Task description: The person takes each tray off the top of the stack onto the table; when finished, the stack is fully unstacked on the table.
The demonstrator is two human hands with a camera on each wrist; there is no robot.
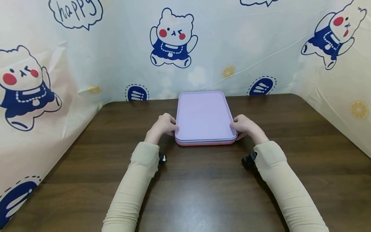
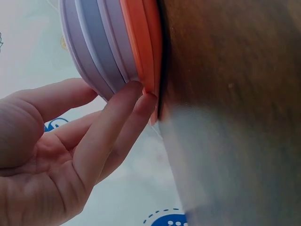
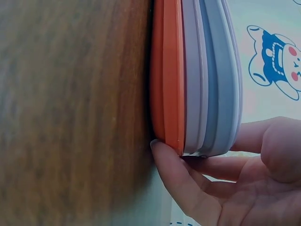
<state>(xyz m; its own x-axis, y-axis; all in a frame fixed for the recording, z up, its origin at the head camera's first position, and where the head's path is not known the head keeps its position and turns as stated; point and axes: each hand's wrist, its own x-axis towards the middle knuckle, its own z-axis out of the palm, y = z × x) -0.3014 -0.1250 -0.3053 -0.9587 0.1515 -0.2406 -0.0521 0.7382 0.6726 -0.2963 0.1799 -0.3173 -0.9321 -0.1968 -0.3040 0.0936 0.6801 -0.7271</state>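
Observation:
A stack of rectangular trays lies on the far middle of the table, with a light purple tray on top. Purple and blue-grey rims show above an orange-red tray at the bottom. My left hand holds the stack's left edge, thumb at the top rim and fingers against the side of the lower trays. On the opposite edge, my right hand grips in the same way, and one fingertip reaches the base of the orange-red tray in the right wrist view. The trays' undersides are hidden.
The brown wooden table runs from the near side to a wall covering printed with bears and lemon slices. That covering also lines the left and right sides. Dark wrist cameras sit at both cuffs.

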